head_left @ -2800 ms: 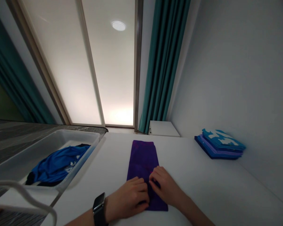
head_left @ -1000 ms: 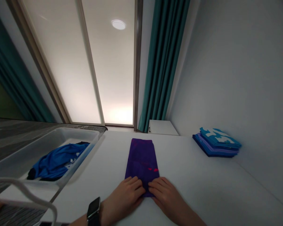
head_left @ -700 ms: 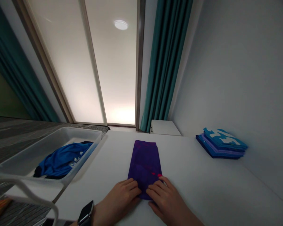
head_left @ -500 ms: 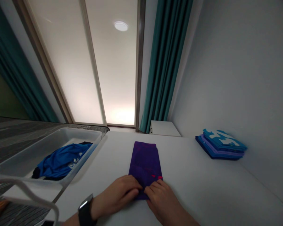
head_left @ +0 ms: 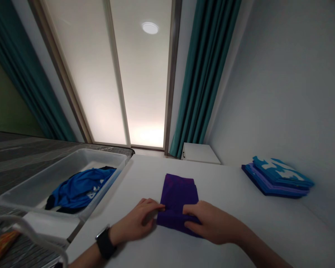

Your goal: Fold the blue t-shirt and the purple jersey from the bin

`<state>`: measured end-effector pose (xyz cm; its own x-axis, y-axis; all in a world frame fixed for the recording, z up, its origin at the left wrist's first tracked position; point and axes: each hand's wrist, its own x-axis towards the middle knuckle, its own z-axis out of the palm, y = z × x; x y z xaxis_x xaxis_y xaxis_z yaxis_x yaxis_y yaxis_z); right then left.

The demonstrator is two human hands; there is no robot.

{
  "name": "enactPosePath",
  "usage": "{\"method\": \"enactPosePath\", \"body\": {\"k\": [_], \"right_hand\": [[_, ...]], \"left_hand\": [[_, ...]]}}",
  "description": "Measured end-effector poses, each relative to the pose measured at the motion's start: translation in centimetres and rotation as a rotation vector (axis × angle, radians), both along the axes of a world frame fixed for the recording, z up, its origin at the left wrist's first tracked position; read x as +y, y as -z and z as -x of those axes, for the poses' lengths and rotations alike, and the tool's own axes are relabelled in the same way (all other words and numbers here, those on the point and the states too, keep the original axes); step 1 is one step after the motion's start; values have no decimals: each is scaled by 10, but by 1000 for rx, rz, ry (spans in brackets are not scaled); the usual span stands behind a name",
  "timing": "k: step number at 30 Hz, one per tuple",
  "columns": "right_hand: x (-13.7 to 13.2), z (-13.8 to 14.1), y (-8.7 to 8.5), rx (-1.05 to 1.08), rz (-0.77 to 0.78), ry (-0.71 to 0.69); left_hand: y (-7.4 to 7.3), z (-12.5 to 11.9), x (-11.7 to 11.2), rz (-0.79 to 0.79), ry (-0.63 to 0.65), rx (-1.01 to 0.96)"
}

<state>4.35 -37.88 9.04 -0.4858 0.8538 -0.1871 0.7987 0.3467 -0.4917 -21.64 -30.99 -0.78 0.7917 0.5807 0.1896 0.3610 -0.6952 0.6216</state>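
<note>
A folded purple garment [head_left: 178, 193] lies on the white table in front of me, with its near part doubled over into a thick fold. My right hand [head_left: 209, 222] is closed on the right side of that fold, thumb below and curled fingers above. At the left edge, my left hand [head_left: 141, 219], with a black watch [head_left: 105, 242] on its wrist, touches the cloth with outstretched fingertips. Its thumb is apart from the fingers, near the fold's left corner. The underside of the garment is hidden.
Left of the table [head_left: 123, 193] stands a translucent plastic bin [head_left: 82, 152] with a crumpled blue garment [head_left: 80, 190] in it. A stack of folded clothes [head_left: 277, 176] lies at the right by the wall. A pale curved tube [head_left: 36, 232] crosses the lower left.
The garment's near end has been folded away from me, and the pink print is now covered. My hands have moved apart, the right one to the fold's right side. The view has shifted slightly.
</note>
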Motion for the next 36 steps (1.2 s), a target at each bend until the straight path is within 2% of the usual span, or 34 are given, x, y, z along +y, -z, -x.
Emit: {"method": "enactPosePath", "body": {"k": [4, 7, 11, 16, 21, 25, 31, 33, 36], "right_hand": [[47, -15, -14, 81, 113, -37], [87, -27, -14, 62, 173, -59], [136, -39, 5, -5, 199, -23], [174, -42, 44, -187, 250, 39], [181, -36, 69, -297, 176, 95], [171, -32, 71, -325, 144, 72], [149, -30, 72, -285, 104, 41], [144, -31, 73, -250, 78, 35], [141, -34, 74, -213, 66, 26]], "left_hand": [[-3, -2, 3, 120, -90, 1], [0, -10, 7, 292, -179, -55], [7, -26, 15, 476, -246, -148], [9, -41, 27, 439, -358, -70], [5, -47, 32, 293, -392, 86], [2, -49, 22, 214, -390, 153], [-3, -45, -2, 190, -346, 234], [-5, -41, 4, 223, -321, 213], [-9, -40, 33, 220, -290, 133]]}}
